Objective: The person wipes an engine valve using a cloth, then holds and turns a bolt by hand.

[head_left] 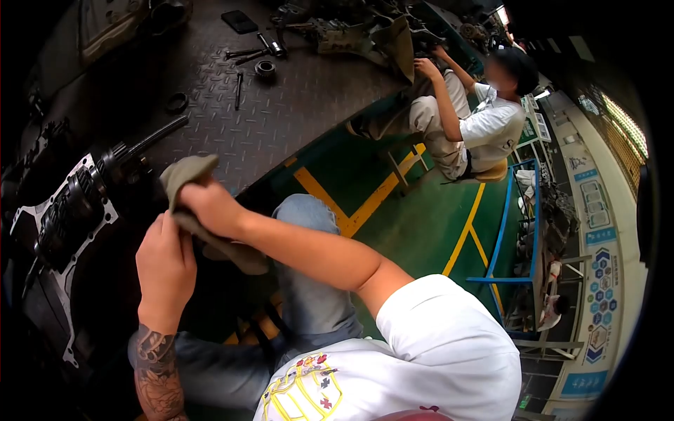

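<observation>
A grey-green cloth (188, 168) is bunched between my two hands over the front edge of the workbench. My right hand (210, 207) is closed around its upper part, with the arm reaching across from the right. Just below, my left hand (166, 263) pinches the cloth's lower edge with fingers pressed together. One end of the fabric hangs under my right wrist. Whether anything is wrapped inside cannot be seen. To the left of my hands lies a gear shaft assembly (77, 200) with dark helical gears, set in a pale metal housing (105, 210).
The workbench (281, 105) has a dark tread-plate top. On it lie a black phone (239, 22), socket tools (272, 45), a metal ring (265, 68), a thin rod (239, 91) and a dark ring (177, 103). A co-worker (484, 119) sits on a stool beyond the bench edge.
</observation>
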{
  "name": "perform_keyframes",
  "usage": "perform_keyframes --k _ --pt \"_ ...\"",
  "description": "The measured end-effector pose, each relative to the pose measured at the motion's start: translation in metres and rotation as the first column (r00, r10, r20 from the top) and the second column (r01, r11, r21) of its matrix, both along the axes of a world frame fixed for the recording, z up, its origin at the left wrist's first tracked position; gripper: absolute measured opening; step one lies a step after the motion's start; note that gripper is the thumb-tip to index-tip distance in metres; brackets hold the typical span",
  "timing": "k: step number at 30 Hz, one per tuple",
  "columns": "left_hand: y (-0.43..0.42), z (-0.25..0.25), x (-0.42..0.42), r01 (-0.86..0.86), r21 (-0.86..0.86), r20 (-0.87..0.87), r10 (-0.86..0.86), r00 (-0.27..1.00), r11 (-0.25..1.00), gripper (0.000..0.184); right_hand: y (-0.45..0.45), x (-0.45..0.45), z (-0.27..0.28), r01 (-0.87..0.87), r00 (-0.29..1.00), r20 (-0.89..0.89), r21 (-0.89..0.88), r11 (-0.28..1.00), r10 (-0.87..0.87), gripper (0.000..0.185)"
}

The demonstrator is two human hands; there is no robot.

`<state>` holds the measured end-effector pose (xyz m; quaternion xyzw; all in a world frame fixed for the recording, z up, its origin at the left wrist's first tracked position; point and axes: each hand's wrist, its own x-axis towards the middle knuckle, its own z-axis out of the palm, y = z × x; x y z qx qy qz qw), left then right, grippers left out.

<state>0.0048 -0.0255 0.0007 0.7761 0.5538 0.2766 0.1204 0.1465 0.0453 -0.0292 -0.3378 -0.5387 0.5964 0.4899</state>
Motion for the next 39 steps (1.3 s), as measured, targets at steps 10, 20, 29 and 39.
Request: perform_keyframes --k 10,20,29,39 --pt "-0.001 0.018 0.005 0.039 0.104 -0.063 -0.033 0.997 0.994 0.024 0.01 0.0 -0.017 -0.347 0.891 -0.436 -0.474 0.809 0.127 0.037" --pt "-0.001 0.016 0.004 0.05 0.149 -0.041 -0.045 0.998 0.988 0.027 0.003 0.007 -0.031 -0.052 0.975 -0.215 -0.006 0.999 0.049 0.036" --pt "-0.007 0.014 -0.008 0.091 0.247 -0.15 -0.055 0.987 0.965 0.028 -0.012 0.021 0.001 -0.346 0.821 -0.57 -0.438 0.83 0.041 0.054" --pt "-0.008 0.006 -0.008 0.103 0.256 -0.142 -0.068 0.988 0.961 0.03 0.012 0.04 -0.012 -0.31 0.874 -0.341 0.157 0.938 0.346 0.046"
